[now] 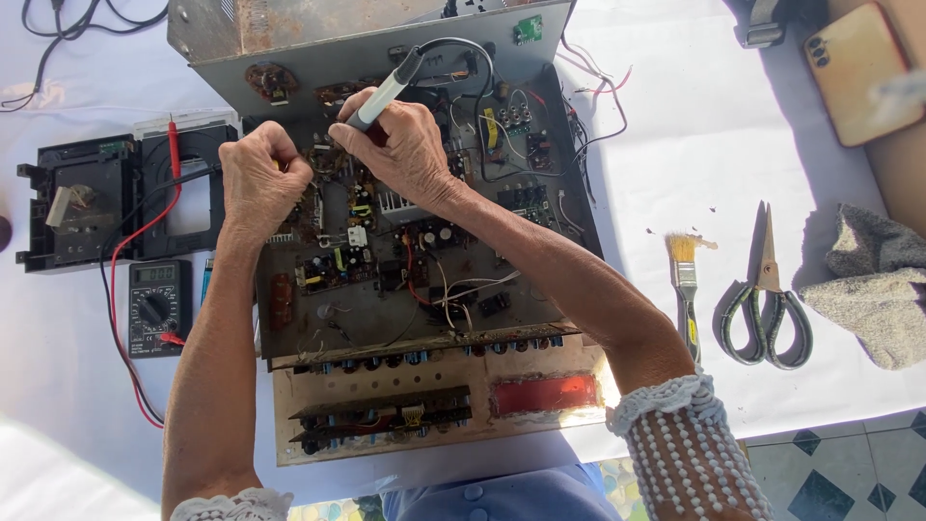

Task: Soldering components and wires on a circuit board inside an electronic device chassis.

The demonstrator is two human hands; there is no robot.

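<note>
An opened amplifier chassis [405, 309] lies in front of me, its circuit boards with capacitors and wires exposed. My right hand [400, 145] grips a soldering iron [386, 92] by its white and dark handle, tip pointing down at the board near the upper left. My left hand [260, 178] is closed beside it over the same board area, fingers pinched on something small that I cannot make out. Both forearms cross the chassis.
A black multimeter [157, 307] with red lead lies at left, beside a black disc-drive tray [116, 198]. On the white cloth to the right lie a small brush [686, 280], scissors [767, 304], a grey rag [873, 285] and a phone [861, 72].
</note>
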